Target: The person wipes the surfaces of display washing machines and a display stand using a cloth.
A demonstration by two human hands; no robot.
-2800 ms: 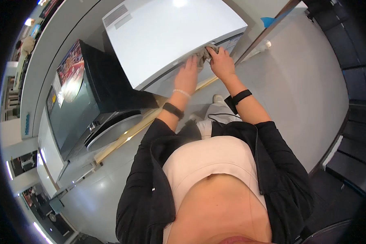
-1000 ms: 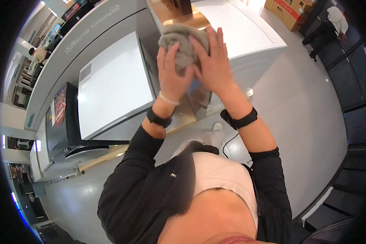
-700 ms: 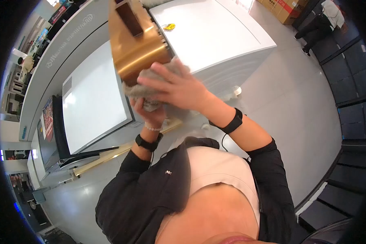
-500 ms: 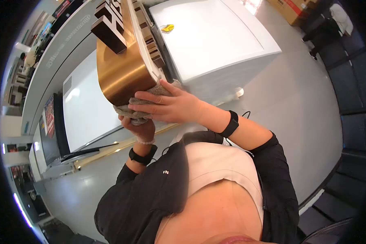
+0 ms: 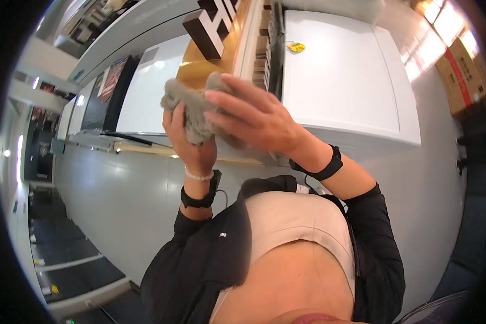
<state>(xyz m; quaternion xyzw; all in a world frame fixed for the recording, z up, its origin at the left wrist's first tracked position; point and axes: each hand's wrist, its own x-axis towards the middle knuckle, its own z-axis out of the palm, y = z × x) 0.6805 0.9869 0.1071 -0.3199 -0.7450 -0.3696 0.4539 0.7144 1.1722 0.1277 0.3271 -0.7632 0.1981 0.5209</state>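
Note:
A bunched grey cloth [image 5: 197,116] is between my two hands, in front of the rounded end of a gold-coloured panel [image 5: 200,73]. My left hand [image 5: 191,148] grips the cloth from below, fingers curled up around it; a beaded bracelet and a black band circle that wrist. On the other side, my right hand [image 5: 256,116] has its bent fingers over the cloth, slightly blurred by motion. Dark block letters with white faces [image 5: 205,35] stand out from the panel above the cloth. Whether the cloth touches the panel I cannot tell.
To the right stands a white-topped cabinet [image 5: 340,75] with a small yellow tag [image 5: 296,47] on it. Another white surface [image 5: 146,102] lies left of the panel. A cardboard box [image 5: 464,75] sits on the floor at the far right.
The cloth was wrapped against the panel's curved end; now it is bunched between my hands, showing in front of the panel. My view has turned, shifting the panel and cabinet rightward.

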